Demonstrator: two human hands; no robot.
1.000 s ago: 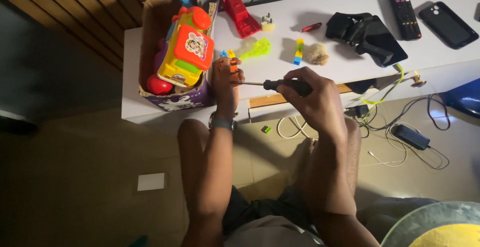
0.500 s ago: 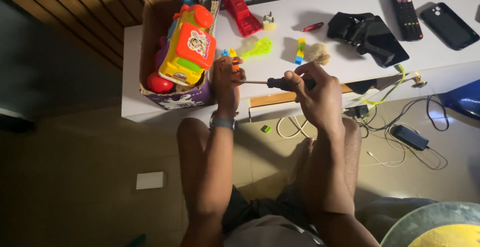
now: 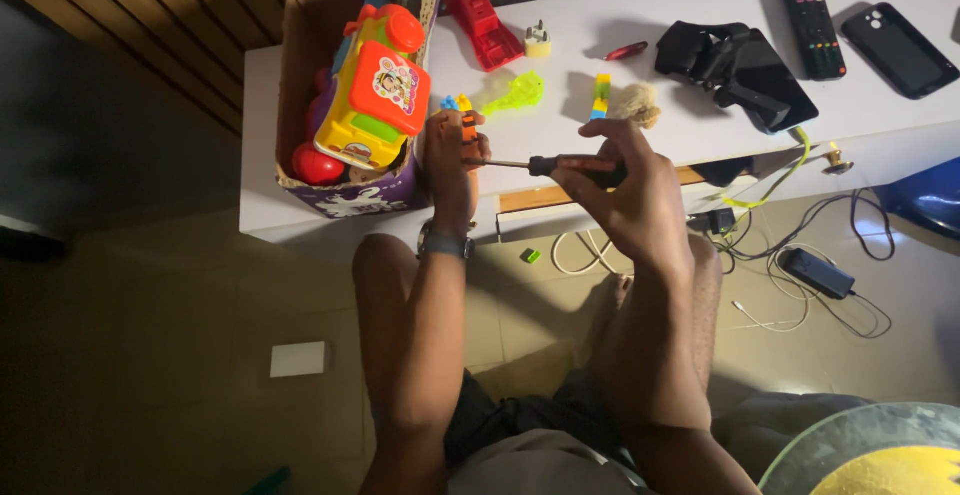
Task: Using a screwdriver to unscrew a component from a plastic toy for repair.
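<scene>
Above the near edge of the white table (image 3: 600, 45), just right of the cardboard box (image 3: 300, 55) holding a bright plastic toy (image 3: 370, 95), the left hand (image 3: 450, 155) pinches a small orange toy piece (image 3: 468, 130) upright in clenched fingers. Since a second ago the right hand (image 3: 625, 190) has rolled its grip on the screwdriver (image 3: 540, 165) while the tip has stayed at the piece, so I judge a screw is being turned. The screwdriver lies nearly level, its long axis running left to right, its thin shaft pointing left into the piece and the dark handle wrapped in the right fingers. Farther right lie a green key-shaped toy (image 3: 515, 93), a remote (image 3: 812, 25) and a phone (image 3: 900, 47).
</scene>
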